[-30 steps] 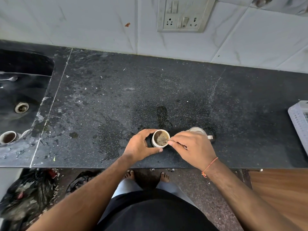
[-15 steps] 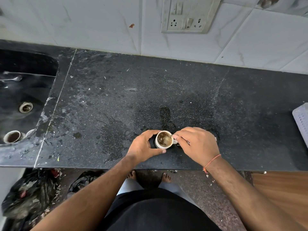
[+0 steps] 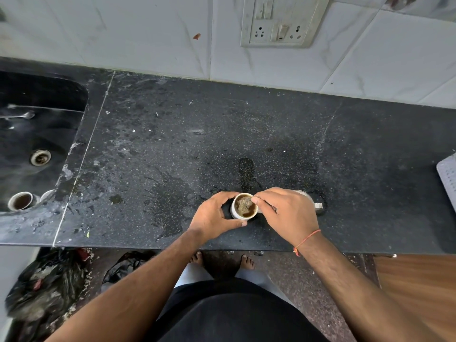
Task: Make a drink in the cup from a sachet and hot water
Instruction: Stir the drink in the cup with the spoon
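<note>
A small white cup (image 3: 238, 214) of brown frothy drink stands near the front edge of the black counter (image 3: 222, 134). My left hand (image 3: 213, 217) curls round the cup's left side, thumb in front and fingers behind. My right hand (image 3: 287, 213) hovers at the cup's right rim and pinches a thin stirrer whose tip dips into the drink; most of the stirrer is hidden by my fingers. A small metal vessel (image 3: 312, 202) sits just behind my right hand, mostly hidden. No sachet is in view.
A black sink (image 3: 37, 134) at the left holds a used cup (image 3: 20, 201) and a spoon (image 3: 23, 115). A wet stain (image 3: 246, 169) lies behind the cup. A white object (image 3: 447, 176) pokes in at the right edge. Black rubbish bags (image 3: 42, 287) lie on the floor.
My right hand's fingertips have shifted around the cup's rim and the froth in the drink has swirled. The left hand keeps its hold on the cup.
</note>
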`<act>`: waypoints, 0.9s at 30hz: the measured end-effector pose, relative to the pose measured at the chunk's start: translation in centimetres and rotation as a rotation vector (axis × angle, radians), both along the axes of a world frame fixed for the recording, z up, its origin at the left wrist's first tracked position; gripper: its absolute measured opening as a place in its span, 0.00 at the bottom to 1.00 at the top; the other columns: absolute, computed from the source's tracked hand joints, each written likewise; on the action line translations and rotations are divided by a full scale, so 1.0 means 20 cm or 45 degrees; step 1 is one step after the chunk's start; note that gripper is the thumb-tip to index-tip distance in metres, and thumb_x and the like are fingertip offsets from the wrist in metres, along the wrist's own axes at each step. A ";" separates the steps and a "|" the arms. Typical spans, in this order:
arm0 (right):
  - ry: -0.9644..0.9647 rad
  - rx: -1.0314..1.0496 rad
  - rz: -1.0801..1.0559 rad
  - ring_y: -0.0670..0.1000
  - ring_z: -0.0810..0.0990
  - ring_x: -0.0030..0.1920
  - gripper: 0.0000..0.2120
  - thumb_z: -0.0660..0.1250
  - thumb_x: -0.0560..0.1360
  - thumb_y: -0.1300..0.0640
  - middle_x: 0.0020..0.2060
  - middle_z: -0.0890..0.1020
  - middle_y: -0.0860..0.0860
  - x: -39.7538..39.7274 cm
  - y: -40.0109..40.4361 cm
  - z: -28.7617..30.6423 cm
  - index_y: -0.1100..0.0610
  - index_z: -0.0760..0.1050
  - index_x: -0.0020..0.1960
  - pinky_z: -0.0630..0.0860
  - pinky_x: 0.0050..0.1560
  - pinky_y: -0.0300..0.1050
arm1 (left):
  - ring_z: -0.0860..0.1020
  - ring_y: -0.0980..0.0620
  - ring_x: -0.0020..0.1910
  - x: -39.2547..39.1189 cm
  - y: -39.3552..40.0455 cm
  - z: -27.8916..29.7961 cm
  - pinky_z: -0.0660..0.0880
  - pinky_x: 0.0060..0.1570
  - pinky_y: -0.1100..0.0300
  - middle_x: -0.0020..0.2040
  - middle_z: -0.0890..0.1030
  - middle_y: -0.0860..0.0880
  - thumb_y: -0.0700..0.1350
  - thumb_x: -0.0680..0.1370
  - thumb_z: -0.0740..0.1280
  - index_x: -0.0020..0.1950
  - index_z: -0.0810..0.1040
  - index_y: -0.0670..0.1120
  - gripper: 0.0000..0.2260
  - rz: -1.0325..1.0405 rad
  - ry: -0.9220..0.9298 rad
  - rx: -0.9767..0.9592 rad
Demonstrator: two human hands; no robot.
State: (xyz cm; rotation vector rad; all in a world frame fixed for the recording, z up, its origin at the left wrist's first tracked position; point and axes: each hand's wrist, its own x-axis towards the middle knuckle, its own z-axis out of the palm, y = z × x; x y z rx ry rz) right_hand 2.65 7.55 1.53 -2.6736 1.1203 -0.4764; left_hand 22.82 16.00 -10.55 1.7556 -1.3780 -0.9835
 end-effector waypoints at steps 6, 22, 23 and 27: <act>0.060 -0.038 -0.105 0.52 0.79 0.32 0.09 0.70 0.81 0.48 0.33 0.80 0.45 -0.04 -0.02 0.02 0.47 0.86 0.44 0.65 0.32 0.42 | 0.76 0.76 0.42 0.00 0.00 0.00 0.70 0.44 0.78 0.60 0.78 0.73 0.60 0.65 0.87 0.66 0.75 0.73 0.34 -0.004 0.000 0.001; 0.020 -0.064 -0.137 0.52 0.80 0.34 0.08 0.70 0.82 0.49 0.37 0.84 0.46 -0.04 0.02 -0.03 0.47 0.86 0.46 0.74 0.32 0.49 | 0.80 0.69 0.57 0.00 0.00 -0.01 0.72 0.54 0.74 0.63 0.80 0.70 0.62 0.64 0.87 0.69 0.78 0.66 0.35 0.003 -0.010 0.017; 0.027 -0.066 -0.143 0.51 0.79 0.34 0.08 0.70 0.81 0.49 0.36 0.83 0.45 -0.05 0.02 -0.02 0.47 0.86 0.45 0.72 0.31 0.47 | 0.80 0.70 0.55 0.00 0.00 -0.02 0.73 0.52 0.74 0.63 0.80 0.70 0.62 0.64 0.87 0.68 0.78 0.67 0.35 0.002 -0.004 0.020; -0.013 0.053 -0.159 0.47 0.77 0.32 0.07 0.71 0.81 0.49 0.34 0.80 0.44 -0.07 0.05 -0.02 0.46 0.85 0.44 0.71 0.30 0.46 | 0.79 0.70 0.57 0.00 0.00 -0.01 0.72 0.53 0.75 0.63 0.79 0.71 0.64 0.64 0.86 0.65 0.74 0.76 0.34 0.009 -0.017 0.002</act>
